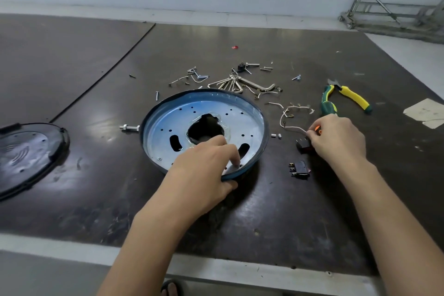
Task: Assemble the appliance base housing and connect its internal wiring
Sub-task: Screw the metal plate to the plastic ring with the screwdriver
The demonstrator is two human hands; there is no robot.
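A round metal base housing with a black rim and a bluish perforated inner plate lies open side up mid-table. My left hand grips its near rim, thumb outside and fingers inside on the plate. My right hand is to the right of the housing and pinches a small orange part with a white wire at a black rocker switch. A second black switch lies nearer to me. A black round cover lies at the far left.
Behind the housing lie loose screws, a bunch of hex keys and short white wires. Green-yellow pliers lie at the right. A bolt sits left of the housing. Paper scraps lie at the right edge.
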